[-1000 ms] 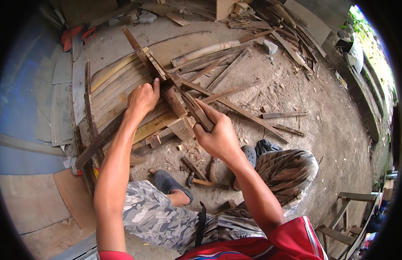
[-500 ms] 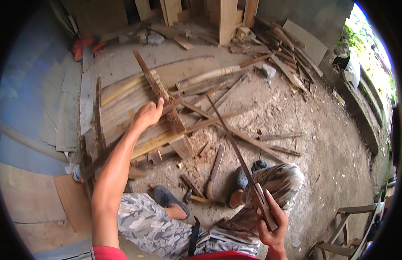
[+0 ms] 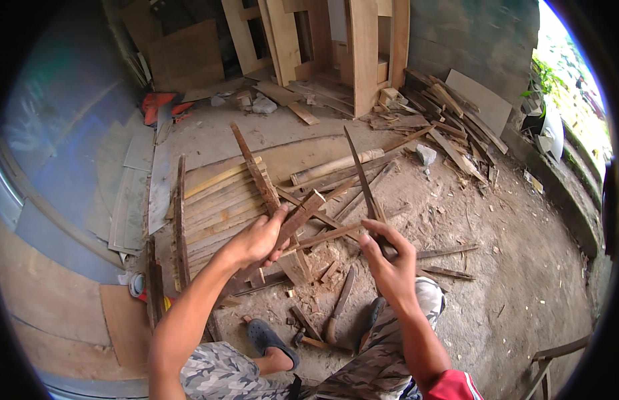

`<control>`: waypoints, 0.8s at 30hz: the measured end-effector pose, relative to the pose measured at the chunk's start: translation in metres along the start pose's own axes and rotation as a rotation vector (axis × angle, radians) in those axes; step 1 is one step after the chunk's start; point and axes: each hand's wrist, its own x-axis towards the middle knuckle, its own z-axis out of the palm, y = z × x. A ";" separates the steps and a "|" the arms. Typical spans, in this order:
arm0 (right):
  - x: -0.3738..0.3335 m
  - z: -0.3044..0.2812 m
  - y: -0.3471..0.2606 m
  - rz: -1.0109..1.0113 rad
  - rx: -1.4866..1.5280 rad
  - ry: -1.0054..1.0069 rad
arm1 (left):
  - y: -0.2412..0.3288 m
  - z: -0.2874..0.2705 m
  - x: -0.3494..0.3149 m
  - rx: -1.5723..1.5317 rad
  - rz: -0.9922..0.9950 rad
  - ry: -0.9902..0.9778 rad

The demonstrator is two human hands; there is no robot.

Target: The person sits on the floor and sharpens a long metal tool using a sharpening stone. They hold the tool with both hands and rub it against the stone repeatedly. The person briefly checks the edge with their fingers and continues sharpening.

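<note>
My left hand (image 3: 257, 239) is closed round a dark, weathered wood strip (image 3: 300, 217), whose pale cut end points away from me. In my right hand (image 3: 393, 261) is a handsaw (image 3: 364, 175), its long dark blade tapering upward to a narrow tip. The fingers cover its handle. Saw and strip are apart. Behind my left hand, a rough wood bar (image 3: 257, 175) lies across a bed of planks (image 3: 219, 207). A short wood block (image 3: 296, 268) sits at the near end of this bar.
A large knife (image 3: 341, 305) and a hammer (image 3: 323, 345) lie on the littered ground by my shoes. Scrap wood (image 3: 449, 123) is heaped at the far right, near a grey stone (image 3: 426, 155). Wooden frames (image 3: 363, 60) stand at the back. A wooden rack (image 3: 546, 367) stands lower right.
My right hand has moved up and forward with the saw, whose blade now points more upright. My left hand has drawn nearer and raised the wood strip. The view has tilted up.
</note>
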 end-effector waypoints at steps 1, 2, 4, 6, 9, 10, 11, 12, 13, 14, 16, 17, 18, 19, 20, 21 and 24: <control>0.007 0.006 0.003 0.009 0.015 -0.017 | 0.000 0.004 -0.004 0.042 0.010 0.024; 0.013 0.011 0.014 -0.100 -0.007 -0.014 | 0.000 0.008 -0.008 0.084 0.020 0.046; 0.014 0.013 0.030 -0.116 0.003 -0.060 | -0.002 0.014 -0.016 0.247 0.038 0.167; 0.012 0.013 0.039 -0.119 0.035 -0.103 | 0.000 0.024 -0.023 0.457 0.124 0.334; 0.010 0.015 0.047 -0.017 0.158 -0.165 | 0.001 0.042 -0.030 0.761 0.303 0.531; 0.010 0.018 0.050 0.012 0.223 -0.165 | 0.003 0.048 -0.032 0.841 0.343 0.562; 0.010 0.018 0.051 0.033 0.252 -0.162 | 0.003 0.053 -0.032 0.920 0.384 0.592; 0.010 0.019 0.051 0.050 0.283 -0.161 | 0.001 0.056 -0.031 0.949 0.439 0.647; 0.011 0.019 0.051 0.060 0.277 -0.159 | -0.002 0.058 -0.030 0.960 0.533 0.691; 0.010 0.019 0.052 0.070 0.271 -0.156 | -0.006 0.059 -0.029 0.969 0.627 0.734; 0.010 0.017 0.053 0.075 0.264 -0.171 | -0.011 0.060 -0.029 1.006 0.759 0.800; 0.009 0.015 0.051 0.104 0.281 -0.189 | -0.013 0.060 -0.031 1.036 0.799 0.823; 0.008 0.013 0.048 0.132 0.296 -0.206 | -0.013 0.060 -0.031 1.064 0.840 0.846; 0.008 0.011 0.046 0.160 0.311 -0.224 | -0.014 0.060 -0.032 1.073 0.857 0.853; 0.007 0.009 0.045 0.160 0.314 -0.234 | -0.014 0.060 -0.034 1.081 0.873 0.861; 0.004 0.006 0.046 0.164 0.317 -0.242 | -0.015 0.062 -0.036 1.089 0.888 0.864; -0.002 0.001 0.053 0.113 0.312 -0.253 | -0.015 0.066 -0.041 1.086 0.954 0.875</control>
